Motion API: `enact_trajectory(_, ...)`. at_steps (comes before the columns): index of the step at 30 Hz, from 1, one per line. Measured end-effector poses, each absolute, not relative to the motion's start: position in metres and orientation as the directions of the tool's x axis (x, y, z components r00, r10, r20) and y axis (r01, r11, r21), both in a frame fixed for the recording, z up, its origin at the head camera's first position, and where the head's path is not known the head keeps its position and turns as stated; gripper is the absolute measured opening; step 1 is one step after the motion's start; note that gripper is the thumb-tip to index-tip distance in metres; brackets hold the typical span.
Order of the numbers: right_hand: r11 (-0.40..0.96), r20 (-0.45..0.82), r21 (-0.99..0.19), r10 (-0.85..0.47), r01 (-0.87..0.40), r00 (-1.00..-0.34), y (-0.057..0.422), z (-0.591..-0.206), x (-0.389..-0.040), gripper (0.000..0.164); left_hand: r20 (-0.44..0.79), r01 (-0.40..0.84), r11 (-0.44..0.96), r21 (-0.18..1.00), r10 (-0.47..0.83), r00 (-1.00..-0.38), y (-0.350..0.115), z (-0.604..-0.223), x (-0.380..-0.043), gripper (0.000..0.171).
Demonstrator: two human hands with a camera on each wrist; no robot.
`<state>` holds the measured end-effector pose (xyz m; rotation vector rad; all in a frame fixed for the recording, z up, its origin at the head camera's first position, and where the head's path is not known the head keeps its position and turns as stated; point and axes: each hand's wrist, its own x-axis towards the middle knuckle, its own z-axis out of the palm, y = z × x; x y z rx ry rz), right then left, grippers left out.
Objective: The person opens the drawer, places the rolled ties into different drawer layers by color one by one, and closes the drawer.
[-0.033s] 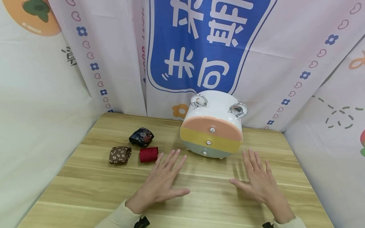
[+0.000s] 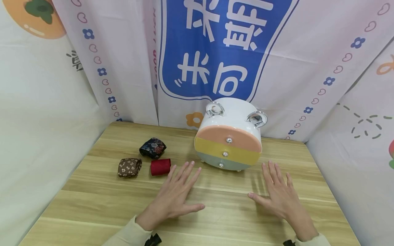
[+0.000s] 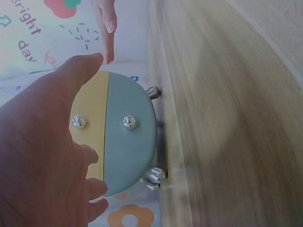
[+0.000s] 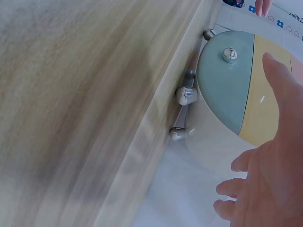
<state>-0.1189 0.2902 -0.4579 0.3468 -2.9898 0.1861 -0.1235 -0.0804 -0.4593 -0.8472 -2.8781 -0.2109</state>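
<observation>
A white rounded box with three drawer fronts (image 2: 228,147) in orange, yellow and grey-green stands at the back of the table, a silver knob on each front and two silver rings on top. All its drawers are closed. My left hand (image 2: 175,195), fingers spread, is in front of the box's left side and holds nothing. Just beyond its fingertips lies a rolled red tie (image 2: 160,167). Farther left are a rolled brown flowered tie (image 2: 129,167) and a rolled dark flowered tie (image 2: 153,148). My right hand (image 2: 279,194), also spread and holding nothing, is right of the box's front.
The wooden table (image 2: 101,201) runs back to a printed cloth curtain (image 2: 129,68) close behind the box. Cloth walls rise along the left and right sides. Small silver feet (image 3: 155,174) hold the box off the tabletop.
</observation>
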Motion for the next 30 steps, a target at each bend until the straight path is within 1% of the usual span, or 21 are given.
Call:
enact_trajectory(12, 0.965, 0.156, -0.116, -0.218, -0.237, -0.963, 0.291, -0.458, -0.118, 0.111, 0.201, 0.553, 0.827, 0.105, 0.527, -0.826, -0.082, -0.460, -0.124, 0.103)
enact_trajectory(15, 0.962, 0.151, -0.132, -0.217, -0.238, -0.964, 0.293, -0.457, -0.119, 0.110, 0.199, 0.552, 0.827, 0.106, 0.526, -0.827, -0.081, -0.458, -0.125, 0.101)
enact_trajectory(18, 0.956, 0.133, -0.173, -0.215, -0.236, -0.968, 0.297, -0.451, -0.122, 0.107, 0.189, 0.550, 0.824, 0.136, 0.523, -0.831, -0.078, -0.454, -0.127, 0.097)
enact_trajectory(20, 0.945, 0.116, -0.228, -0.212, -0.234, -0.970, 0.300, -0.446, -0.126, 0.102, 0.176, 0.540, 0.822, 0.182, 0.513, -0.840, -0.076, -0.450, -0.127, 0.094)
enact_trajectory(22, 0.914, 0.095, -0.337, -0.205, -0.225, -0.974, 0.305, -0.438, -0.130, 0.094, 0.176, 0.526, 0.814, 0.244, 0.497, -0.850, -0.073, -0.446, -0.128, 0.092)
enact_trajectory(24, 0.867, 0.104, -0.444, -0.200, -0.225, -0.974, 0.310, -0.428, -0.137, 0.084, 0.190, 0.510, 0.805, 0.302, 0.474, -0.860, -0.069, -0.440, -0.129, 0.088)
enact_trajectory(27, 0.754, 0.182, -0.599, -0.199, -0.269, -0.963, 0.314, -0.412, -0.152, 0.070, 0.254, 0.497, 0.789, 0.363, 0.429, -0.867, -0.060, -0.432, -0.134, 0.078)
enact_trajectory(30, 0.634, 0.281, -0.696, -0.193, -0.338, -0.940, 0.313, -0.391, -0.177, 0.062, 0.334, 0.504, 0.752, 0.426, 0.386, -0.860, -0.047, -0.421, -0.142, 0.057)
